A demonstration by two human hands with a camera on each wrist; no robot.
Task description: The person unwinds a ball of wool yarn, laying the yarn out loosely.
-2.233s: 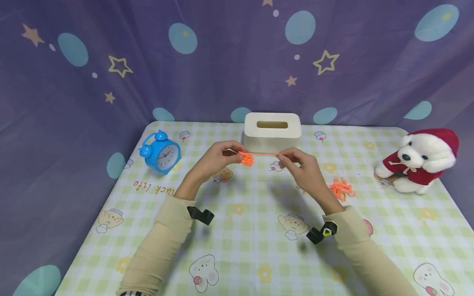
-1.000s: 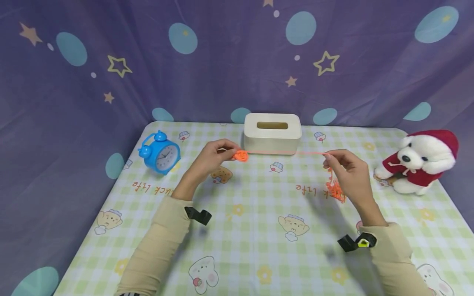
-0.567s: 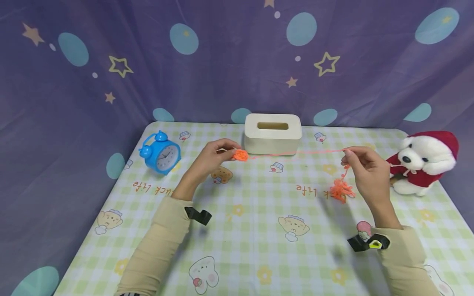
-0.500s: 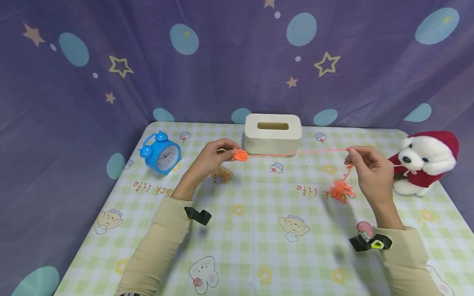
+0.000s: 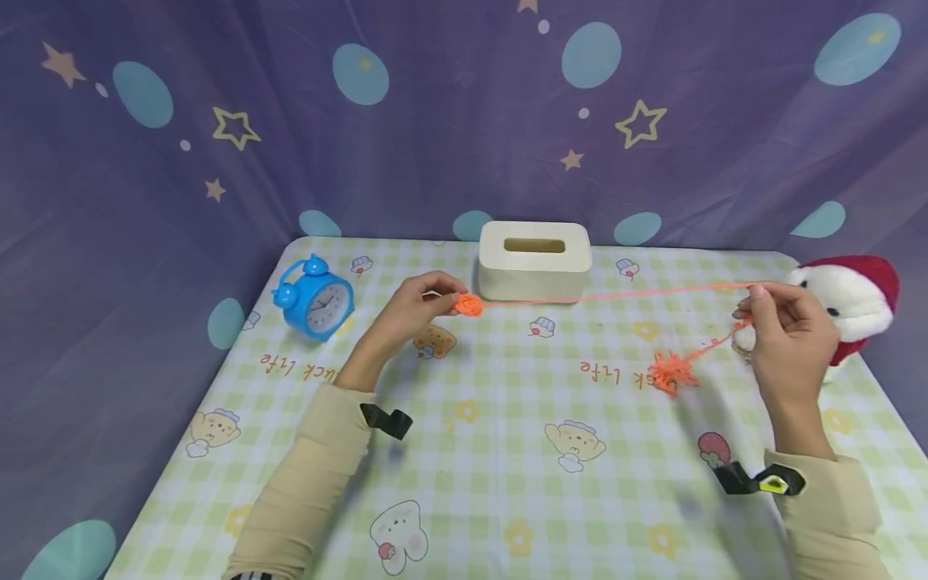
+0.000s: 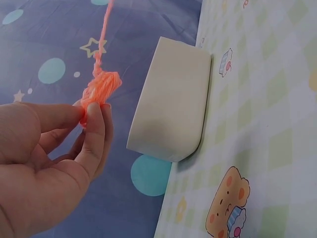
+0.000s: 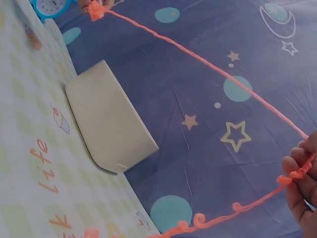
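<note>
My left hand (image 5: 420, 314) pinches a small wound bundle of orange yarn (image 6: 101, 88) between thumb and fingers, above the table left of centre. From it a taut yarn strand (image 5: 616, 297) crosses in front of the tissue box to my right hand (image 5: 793, 338), whose thumb and fingers pinch it at the right. Below the right hand a curly tail of yarn (image 7: 198, 220) slants down to a loose yarn pile (image 5: 673, 372) on the tablecloth. In the right wrist view only the fingers of the right hand show, at the edge.
A cream tissue box (image 5: 535, 262) stands at the back middle. At the left back is a blue alarm clock (image 5: 315, 300). A white plush dog (image 5: 859, 298) with a red hood sits at the right, partly hidden behind my right hand. A checked cloth (image 5: 500, 451) covers the table.
My right hand has moved far to the right, lengthening the strand between the hands and lifting yarn from the pile. The left hand has shifted slightly left, still pinching the bundle.
</note>
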